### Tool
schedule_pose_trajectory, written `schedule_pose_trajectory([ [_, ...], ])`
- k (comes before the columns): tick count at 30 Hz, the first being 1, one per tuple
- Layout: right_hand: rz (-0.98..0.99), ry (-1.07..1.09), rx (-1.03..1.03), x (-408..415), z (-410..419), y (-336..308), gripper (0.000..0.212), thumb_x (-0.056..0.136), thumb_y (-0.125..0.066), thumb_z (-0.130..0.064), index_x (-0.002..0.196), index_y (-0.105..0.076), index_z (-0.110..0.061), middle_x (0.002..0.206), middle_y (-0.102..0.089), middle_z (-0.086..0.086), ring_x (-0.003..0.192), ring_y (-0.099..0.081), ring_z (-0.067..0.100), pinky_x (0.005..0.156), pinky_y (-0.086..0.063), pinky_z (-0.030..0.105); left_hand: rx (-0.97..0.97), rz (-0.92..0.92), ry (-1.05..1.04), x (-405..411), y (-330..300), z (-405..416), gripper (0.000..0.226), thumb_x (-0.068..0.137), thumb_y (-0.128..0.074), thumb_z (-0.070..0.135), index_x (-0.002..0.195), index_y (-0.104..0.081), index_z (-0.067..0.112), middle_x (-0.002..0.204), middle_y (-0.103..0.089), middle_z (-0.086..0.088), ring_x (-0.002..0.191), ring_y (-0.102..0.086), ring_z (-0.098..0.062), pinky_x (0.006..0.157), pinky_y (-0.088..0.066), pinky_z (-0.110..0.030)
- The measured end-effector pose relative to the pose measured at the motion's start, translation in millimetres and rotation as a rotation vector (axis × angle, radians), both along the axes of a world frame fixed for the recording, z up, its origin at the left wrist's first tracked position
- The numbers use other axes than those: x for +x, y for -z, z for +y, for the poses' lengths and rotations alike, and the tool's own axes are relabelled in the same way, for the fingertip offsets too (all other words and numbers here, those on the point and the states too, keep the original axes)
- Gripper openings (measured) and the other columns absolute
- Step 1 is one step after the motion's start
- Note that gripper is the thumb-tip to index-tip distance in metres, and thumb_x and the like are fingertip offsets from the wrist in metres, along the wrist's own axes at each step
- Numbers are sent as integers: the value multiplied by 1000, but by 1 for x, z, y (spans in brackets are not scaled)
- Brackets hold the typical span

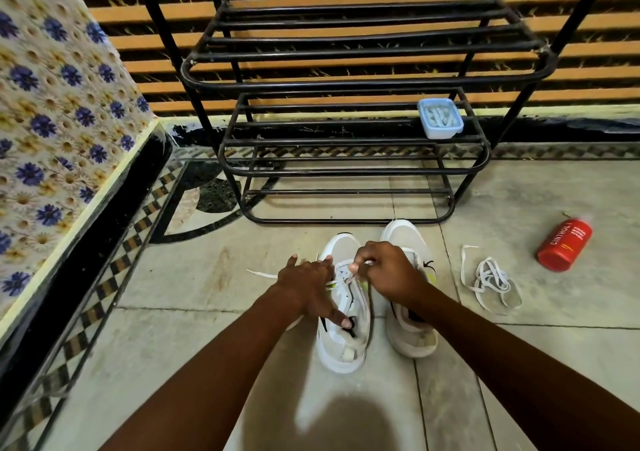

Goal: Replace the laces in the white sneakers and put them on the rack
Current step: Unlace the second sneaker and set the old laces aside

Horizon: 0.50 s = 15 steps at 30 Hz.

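Two white sneakers stand side by side on the floor, toes toward the black metal rack (349, 173). My left hand (304, 286) rests on the left sneaker (343, 343), its thumb pressed near the collar and its fingers spread over the lace area. A white lace end (261, 273) trails out to the left from under that hand. My right hand (386, 270) pinches a lace at the left sneaker's eyelets, partly covering the right sneaker (410, 336). A loose white lace (490, 279) lies in a heap on the floor to the right.
A light blue lidded box (440, 118) with pale pieces inside sits on the rack's middle shelf at the right. A red bottle (564, 244) lies on its side at the far right. A floral-patterned wall (52, 121) borders the left.
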State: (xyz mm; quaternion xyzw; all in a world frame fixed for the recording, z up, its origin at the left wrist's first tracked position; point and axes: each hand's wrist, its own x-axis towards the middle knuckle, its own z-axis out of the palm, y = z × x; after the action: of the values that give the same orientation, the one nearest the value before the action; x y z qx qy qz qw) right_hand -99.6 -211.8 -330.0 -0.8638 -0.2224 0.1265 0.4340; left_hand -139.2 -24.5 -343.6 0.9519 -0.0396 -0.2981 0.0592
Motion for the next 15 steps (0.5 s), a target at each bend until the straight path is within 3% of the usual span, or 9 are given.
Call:
schedule_pose_trajectory([
  [2, 241, 96, 220, -3, 0, -4, 26, 92, -70, -13, 66, -70, -9, 64, -67, 3, 61, -61, 14, 64, -48, 27, -20, -1, -19, -1, -1, 0, 138, 57, -75, 88, 165, -16, 24, 171, -19, 11, 156, -23, -14, 129, 1, -48],
  [4, 347, 88, 208, -4, 0, -13, 27, 91, -73, -12, 66, -69, -1, 60, -65, 8, 51, -54, 7, 53, -42, 20, -32, -2, -29, -1, -2, -1, 138, 57, -76, 87, 165, -16, 23, 170, -23, 10, 155, -25, -14, 129, 0, -49],
  [6, 215, -37, -45, 2, -4, -13, 25, 85, -80, -23, 69, -73, -4, 65, -68, 10, 58, -60, 7, 59, -45, 23, -27, 2, -21, -1, -1, -2, 137, 57, -75, 87, 164, -18, 24, 171, -19, 9, 156, -24, -15, 129, -1, -50],
  [8, 55, -128, -305, 6, -6, -10, 21, 82, -81, -33, 78, -78, -13, 79, -72, 1, 79, -64, 9, 70, -44, 25, -19, 7, -14, -1, -1, -2, 136, 57, -74, 88, 164, -19, 24, 172, -15, 9, 156, -23, -16, 129, -1, -50],
  [10, -23, -178, -323, 7, -5, -12, 17, 86, -77, -30, 83, -80, -14, 83, -72, -6, 86, -64, 9, 75, -40, 22, -20, 15, -11, -1, 0, -1, 136, 57, -74, 89, 164, -19, 25, 172, -14, 9, 156, -22, -16, 129, -1, -49],
  [12, -71, -200, -216, 6, -4, -16, 15, 89, -75, -20, 79, -80, -10, 73, -65, -6, 74, -61, 11, 71, -40, 23, -26, 11, -17, -1, 0, 0, 138, 56, -74, 89, 164, -17, 26, 171, -20, 11, 156, -24, -15, 129, -1, -49],
  [15, 224, 37, 275, 8, -7, -22, 23, 92, -70, -7, 70, -75, -8, 75, -63, 10, 59, -56, 10, 58, -43, 21, -32, 2, -26, 1, 1, 2, 140, 54, -76, 88, 165, -17, 26, 167, -30, 13, 154, -28, -13, 129, -2, -48],
])
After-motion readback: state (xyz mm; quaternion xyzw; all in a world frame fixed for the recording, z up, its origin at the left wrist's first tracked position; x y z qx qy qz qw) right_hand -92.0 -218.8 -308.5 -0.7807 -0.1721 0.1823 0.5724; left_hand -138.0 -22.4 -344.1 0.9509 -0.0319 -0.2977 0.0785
